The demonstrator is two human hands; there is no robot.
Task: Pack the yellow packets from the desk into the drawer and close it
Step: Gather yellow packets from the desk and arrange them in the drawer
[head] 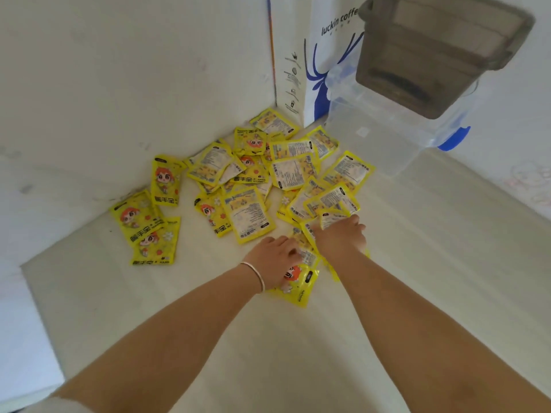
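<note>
Several yellow packets (249, 214) with a cartoon face or printed text lie scattered in the far corner of the white desk (208, 338). My left hand (275, 257), with a thin bracelet at the wrist, rests fingers-down on a few overlapping packets (298, 283) at the near edge of the pile. My right hand (341, 235) reaches just beside it and presses on or grasps packets (331, 219) under its fingers. Whether either hand has lifted a packet cannot be told. No drawer is visible.
A clear plastic box (387, 135) with a grey lid (441, 52) tilted open stands at the back right. A white and blue coffee paper bag (322, 70) leans behind it. White walls close the corner on the left and right.
</note>
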